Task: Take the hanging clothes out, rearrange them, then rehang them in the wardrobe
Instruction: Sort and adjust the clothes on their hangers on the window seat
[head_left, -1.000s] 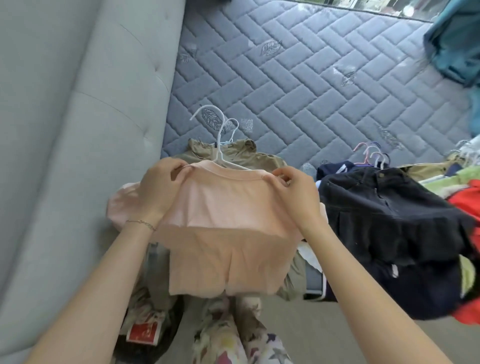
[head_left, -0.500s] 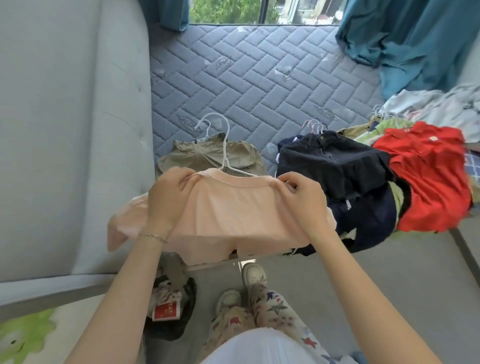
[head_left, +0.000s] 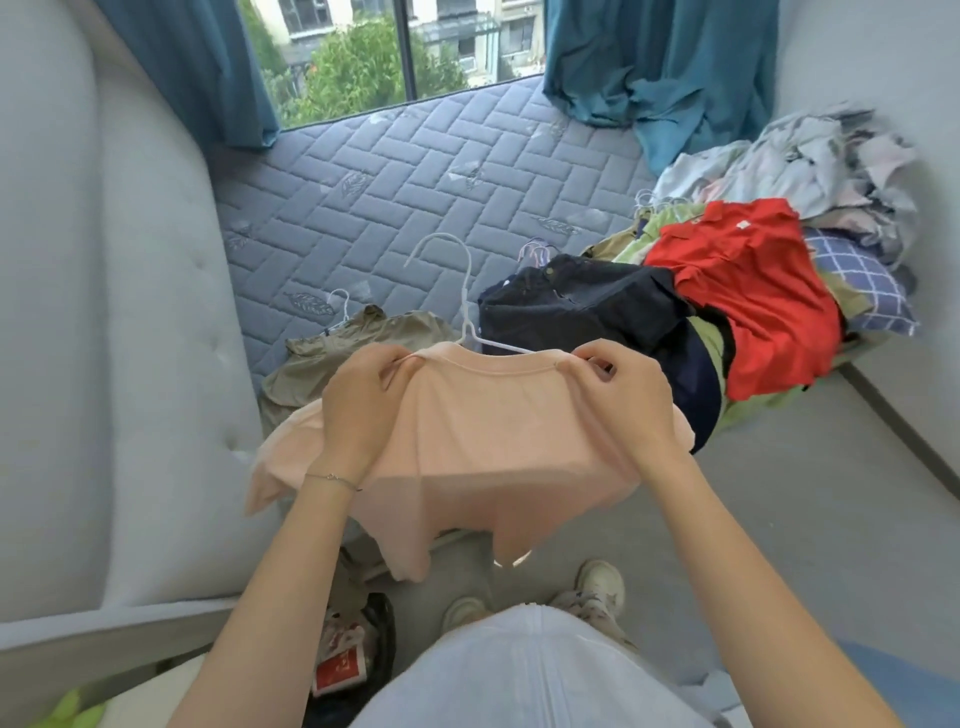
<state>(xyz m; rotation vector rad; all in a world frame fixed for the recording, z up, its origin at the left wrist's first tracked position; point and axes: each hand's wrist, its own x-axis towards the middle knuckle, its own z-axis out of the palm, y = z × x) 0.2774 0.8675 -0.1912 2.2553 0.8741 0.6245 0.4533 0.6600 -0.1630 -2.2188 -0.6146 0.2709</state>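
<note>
I hold a peach T-shirt in the air on a white hanger, whose hook rises above the collar. My left hand grips the shirt's left shoulder and my right hand pinches the right shoulder at the collar. Behind it on the mattress lies a khaki garment on its own white hanger. To the right sit dark navy trousers and a red polo shirt on a heap of hung clothes. No wardrobe is in view.
A grey padded headboard fills the left side. Teal curtains frame a window at the back. Crumpled pale laundry and a blue checked cloth lie far right. By my feet stands a dark bag.
The view has tilted up and pulled back, bringing the window, curtains and red shirt into sight. The peach shirt stays held by both shoulders and has been lifted off the bed.
</note>
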